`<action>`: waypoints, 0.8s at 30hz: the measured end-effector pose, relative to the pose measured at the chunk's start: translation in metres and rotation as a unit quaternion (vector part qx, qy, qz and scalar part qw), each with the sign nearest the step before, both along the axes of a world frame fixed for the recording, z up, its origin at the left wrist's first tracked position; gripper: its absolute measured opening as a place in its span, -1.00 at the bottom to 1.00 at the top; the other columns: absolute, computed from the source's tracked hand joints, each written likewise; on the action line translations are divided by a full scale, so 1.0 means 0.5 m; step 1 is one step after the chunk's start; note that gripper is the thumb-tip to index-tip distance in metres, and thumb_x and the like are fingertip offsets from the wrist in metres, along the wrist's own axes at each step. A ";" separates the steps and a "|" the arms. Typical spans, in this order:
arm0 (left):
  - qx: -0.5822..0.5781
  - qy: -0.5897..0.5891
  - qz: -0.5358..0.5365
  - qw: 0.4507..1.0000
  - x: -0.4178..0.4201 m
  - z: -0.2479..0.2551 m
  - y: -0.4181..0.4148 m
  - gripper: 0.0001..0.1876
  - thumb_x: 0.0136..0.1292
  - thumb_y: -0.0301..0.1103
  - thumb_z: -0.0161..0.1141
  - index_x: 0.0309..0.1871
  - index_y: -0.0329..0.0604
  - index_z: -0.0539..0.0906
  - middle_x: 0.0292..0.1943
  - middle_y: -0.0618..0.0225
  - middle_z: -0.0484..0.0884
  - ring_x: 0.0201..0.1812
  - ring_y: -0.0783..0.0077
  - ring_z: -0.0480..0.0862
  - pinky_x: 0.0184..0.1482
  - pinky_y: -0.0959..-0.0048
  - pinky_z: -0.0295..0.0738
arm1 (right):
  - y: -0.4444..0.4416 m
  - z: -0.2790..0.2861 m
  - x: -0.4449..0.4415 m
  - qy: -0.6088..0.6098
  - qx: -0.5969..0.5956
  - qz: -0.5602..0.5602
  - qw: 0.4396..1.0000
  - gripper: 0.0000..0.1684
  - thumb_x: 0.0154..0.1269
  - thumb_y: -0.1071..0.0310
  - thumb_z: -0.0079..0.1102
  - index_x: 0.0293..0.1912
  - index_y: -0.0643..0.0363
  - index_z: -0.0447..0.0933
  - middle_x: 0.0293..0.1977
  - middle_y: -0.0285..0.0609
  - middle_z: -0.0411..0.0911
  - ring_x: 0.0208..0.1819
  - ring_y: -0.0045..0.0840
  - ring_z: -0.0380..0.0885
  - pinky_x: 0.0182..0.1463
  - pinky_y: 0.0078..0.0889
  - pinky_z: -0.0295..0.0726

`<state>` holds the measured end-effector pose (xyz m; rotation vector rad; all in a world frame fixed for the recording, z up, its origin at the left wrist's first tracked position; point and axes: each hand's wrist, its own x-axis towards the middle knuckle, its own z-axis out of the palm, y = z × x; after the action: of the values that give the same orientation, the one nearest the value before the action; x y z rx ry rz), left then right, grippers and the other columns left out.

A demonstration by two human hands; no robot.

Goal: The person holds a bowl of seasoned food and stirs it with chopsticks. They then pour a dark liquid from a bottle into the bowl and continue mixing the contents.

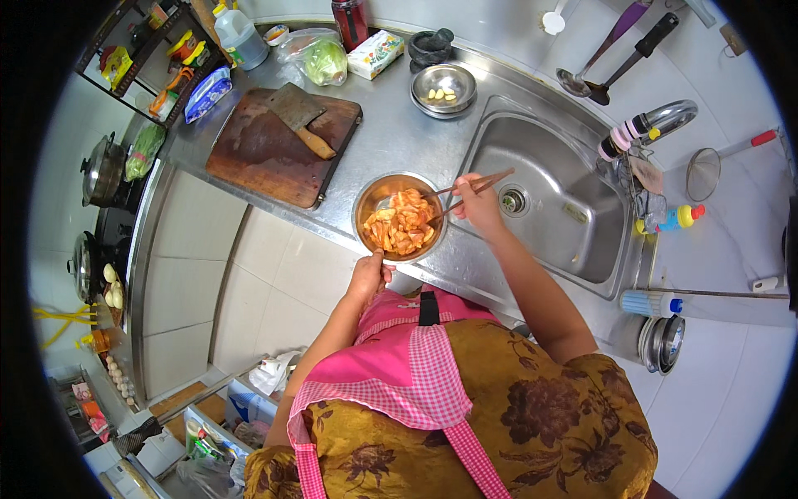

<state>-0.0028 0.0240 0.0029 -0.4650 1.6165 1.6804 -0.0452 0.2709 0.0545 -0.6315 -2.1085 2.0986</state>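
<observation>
A round metal bowl (361, 232) stands at the front edge of the steel counter, with reddish-orange coated pieces of what looks like raw chicken (402, 221) heaped in it. My left hand (369, 274) grips the bowl's near rim, thumb on top. In my right hand (477, 203) is a pair of brown wooden chopsticks (499, 177). Their lower ends reach over the bowl's right rim to the meat, slightly apart. The very tips are hard to make out against the pieces.
Left of the bowl, a cleaver (296, 107) lies on a wooden cutting board (249, 150). A steel sink (561, 224) opens on the right. Behind are stacked metal bowls (430, 112) with garlic cloves (441, 95), a stone mortar (427, 56), a tissue pack (376, 53) and bagged lettuce (325, 62).
</observation>
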 end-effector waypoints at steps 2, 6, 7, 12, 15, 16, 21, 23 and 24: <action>0.006 -0.002 -0.014 1.000 -0.003 0.002 0.002 -0.48 0.36 -0.06 -0.23 -0.41 -0.43 0.49 -0.76 0.39 0.33 -0.81 0.57 0.17 -0.75 0.57 0.04 | -0.004 -0.060 0.000 -0.013 -0.154 -0.027 0.988 -0.83 0.28 0.33 -0.02 -0.36 0.24 0.40 -0.56 -0.23 0.45 -0.69 -0.65 0.43 -0.64 -0.63 0.47; 0.027 -0.001 -0.027 0.999 0.000 -0.004 -0.006 -0.46 0.37 -0.03 -0.24 -0.39 -0.41 0.49 -0.76 0.40 0.34 -0.81 0.57 0.17 -0.75 0.56 0.05 | -0.024 -0.070 0.009 0.046 -0.195 -0.017 0.980 -0.85 0.28 0.34 -0.01 -0.33 0.23 0.39 -0.58 -0.23 0.42 -0.69 -0.62 0.44 -0.66 -0.62 0.46; 0.026 0.001 -0.029 0.999 0.000 -0.004 -0.007 -0.46 0.37 -0.01 -0.24 -0.39 -0.40 0.49 -0.76 0.39 0.34 -0.81 0.57 0.17 -0.75 0.56 0.05 | -0.026 -0.056 0.011 0.057 -0.179 -0.007 0.982 -0.85 0.28 0.35 -0.01 -0.33 0.24 0.38 -0.58 -0.23 0.42 -0.70 -0.62 0.44 -0.66 -0.62 0.46; 0.046 0.007 -0.042 0.998 0.003 -0.001 -0.004 -0.45 0.37 0.02 -0.23 -0.40 -0.39 0.49 -0.75 0.38 0.36 -0.82 0.56 0.18 -0.74 0.57 0.08 | -0.074 0.008 0.032 0.045 -0.091 0.065 0.993 -0.84 0.27 0.35 0.01 -0.28 0.27 0.41 -0.52 -0.22 0.47 -0.64 -0.66 0.47 -0.60 -0.66 0.49; 0.040 0.013 -0.041 0.998 0.004 -0.004 -0.001 -0.45 0.36 0.01 -0.22 -0.40 -0.41 0.49 -0.75 0.38 0.36 -0.82 0.55 0.19 -0.74 0.57 0.10 | -0.111 -0.027 0.028 0.046 -0.010 0.106 0.993 -0.83 0.26 0.34 0.02 -0.29 0.28 0.44 -0.54 -0.22 0.49 -0.63 -0.65 0.50 -0.59 -0.64 0.50; 0.041 0.015 -0.035 0.998 0.005 -0.006 0.000 -0.45 0.36 0.00 -0.22 -0.40 -0.41 0.49 -0.75 0.37 0.36 -0.82 0.55 0.19 -0.74 0.56 0.10 | -0.116 -0.033 0.024 0.057 0.022 0.114 0.992 -0.83 0.26 0.34 0.03 -0.29 0.28 0.44 -0.56 -0.22 0.50 -0.63 -0.63 0.51 -0.58 -0.62 0.51; 0.034 0.012 -0.011 0.999 0.005 -0.010 0.000 -0.45 0.36 -0.01 -0.22 -0.39 -0.43 0.49 -0.75 0.37 0.36 -0.82 0.54 0.20 -0.74 0.55 0.11 | -0.077 0.012 0.000 0.125 0.211 0.109 0.963 -0.79 0.24 0.28 0.01 -0.36 0.23 0.48 -0.63 -0.16 0.49 -0.63 -0.46 0.53 -0.52 -0.45 0.49; 0.027 0.017 -0.013 0.999 0.005 -0.007 0.003 -0.45 0.36 -0.01 -0.21 -0.39 -0.43 0.49 -0.75 0.37 0.36 -0.82 0.54 0.20 -0.73 0.55 0.12 | -0.042 0.019 -0.019 0.129 0.233 0.088 0.960 -0.78 0.23 0.25 -0.01 -0.38 0.20 0.49 -0.64 -0.16 0.48 -0.60 -0.42 0.51 -0.48 -0.41 0.46; 0.021 0.018 -0.012 1.000 0.007 -0.006 0.002 -0.45 0.36 -0.01 -0.21 -0.40 -0.43 0.49 -0.75 0.37 0.36 -0.82 0.54 0.20 -0.73 0.55 0.12 | -0.034 0.047 -0.023 0.127 0.224 0.083 0.963 -0.78 0.23 0.26 -0.01 -0.38 0.20 0.48 -0.65 -0.17 0.48 -0.60 -0.43 0.50 -0.48 -0.41 0.45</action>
<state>0.0009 0.0251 0.0001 -0.3936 1.6034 1.7104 -0.0569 0.2537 0.0780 -0.1257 -2.4227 1.5702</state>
